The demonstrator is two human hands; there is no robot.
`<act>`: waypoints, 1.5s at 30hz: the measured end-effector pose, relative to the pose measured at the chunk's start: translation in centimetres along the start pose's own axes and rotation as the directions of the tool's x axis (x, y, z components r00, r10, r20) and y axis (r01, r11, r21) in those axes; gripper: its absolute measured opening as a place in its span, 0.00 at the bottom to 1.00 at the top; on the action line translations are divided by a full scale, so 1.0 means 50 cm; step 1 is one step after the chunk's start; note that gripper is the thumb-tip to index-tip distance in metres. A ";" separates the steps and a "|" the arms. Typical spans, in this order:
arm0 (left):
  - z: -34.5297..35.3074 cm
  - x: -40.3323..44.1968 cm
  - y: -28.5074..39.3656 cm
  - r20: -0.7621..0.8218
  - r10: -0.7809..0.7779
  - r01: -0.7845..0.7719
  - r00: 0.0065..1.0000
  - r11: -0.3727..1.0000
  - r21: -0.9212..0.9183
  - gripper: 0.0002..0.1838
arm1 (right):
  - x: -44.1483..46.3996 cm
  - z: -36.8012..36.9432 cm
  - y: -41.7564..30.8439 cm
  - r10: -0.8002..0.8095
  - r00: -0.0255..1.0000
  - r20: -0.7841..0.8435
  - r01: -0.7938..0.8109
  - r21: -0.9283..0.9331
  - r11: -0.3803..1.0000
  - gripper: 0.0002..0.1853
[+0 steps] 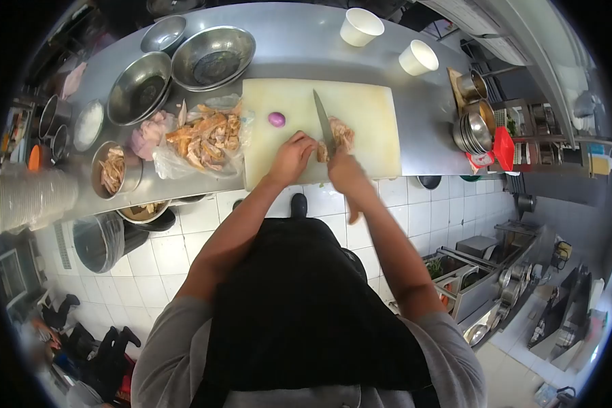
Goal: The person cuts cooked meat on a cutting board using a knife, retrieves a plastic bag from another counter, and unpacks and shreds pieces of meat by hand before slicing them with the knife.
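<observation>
My right hand [350, 175] is closed around the handle of a kitchen knife [321, 112], its blade pointing away from me over a white cutting board [360, 98]. Just right of the blade lies a larger chunk of cooked meat [343, 134]. A small cut piece of meat [321, 151] sits on the blade's left side. My left hand [294, 156] has its fingers curled and closed against that small piece; its fingertips are partly hidden. A peeled red onion [277, 120] rests on the board, up and left of my left hand.
Left of the board, a plastic bag [166, 163] holds cooked meat strips [207, 139]. Metal bowls [213, 58] stand behind it, and a pot [132, 173] with meat near the edge. Two white tubs [362, 28] are at the back; stacked bowls [479, 129] stand far right.
</observation>
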State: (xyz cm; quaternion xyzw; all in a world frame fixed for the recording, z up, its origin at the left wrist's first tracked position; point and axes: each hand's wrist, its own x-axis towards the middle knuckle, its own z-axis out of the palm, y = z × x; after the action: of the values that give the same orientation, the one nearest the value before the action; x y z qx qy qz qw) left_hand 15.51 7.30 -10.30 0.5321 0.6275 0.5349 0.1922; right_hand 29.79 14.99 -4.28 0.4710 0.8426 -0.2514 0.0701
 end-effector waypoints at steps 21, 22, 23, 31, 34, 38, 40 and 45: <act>-0.040 -0.039 0.003 0.002 0.095 -0.095 0.995 0.993 0.067 0.05 | 0.030 0.014 -0.003 -0.090 0.996 -0.013 0.091 0.078 0.993 0.22; -0.037 -0.040 0.000 -0.012 0.083 -0.082 0.996 0.995 0.054 0.05 | 0.027 -0.001 -0.005 -0.110 0.994 0.019 0.109 0.077 0.991 0.23; -0.036 -0.037 -0.004 -0.011 0.078 -0.077 0.997 0.996 0.051 0.05 | 0.020 -0.027 -0.020 -0.107 0.994 0.024 0.105 0.075 0.992 0.23; -0.049 -0.037 0.004 -0.138 -0.109 0.093 0.985 0.989 -0.116 0.03 | 0.017 -0.009 -0.022 -0.077 0.995 0.069 0.075 0.024 0.997 0.23; -0.048 -0.036 0.002 -0.194 -0.181 0.154 0.964 0.977 -0.146 0.03 | -0.016 0.050 -0.044 0.033 0.998 -0.057 -0.025 0.127 0.992 0.20; -0.048 -0.031 0.010 -0.083 -0.069 0.067 0.994 0.997 -0.028 0.05 | 0.026 0.091 0.001 -0.139 0.986 -0.095 0.149 0.101 0.984 0.18; -0.045 -0.034 0.004 -0.057 0.018 -0.016 0.998 0.999 0.034 0.06 | 0.028 0.069 -0.006 -0.103 0.991 -0.083 0.116 0.179 0.977 0.17; -0.035 -0.034 0.018 0.085 0.178 -0.190 0.980 0.968 0.165 0.09 | 0.011 -0.006 0.034 -0.008 0.965 0.263 -0.147 0.564 0.812 0.14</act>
State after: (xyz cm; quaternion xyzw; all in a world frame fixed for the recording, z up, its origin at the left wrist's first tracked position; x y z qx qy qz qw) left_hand 15.10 4.87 -9.43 0.6211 0.6122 0.4752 0.1168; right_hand 30.94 16.30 -4.85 0.4646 0.6921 -0.5509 0.0396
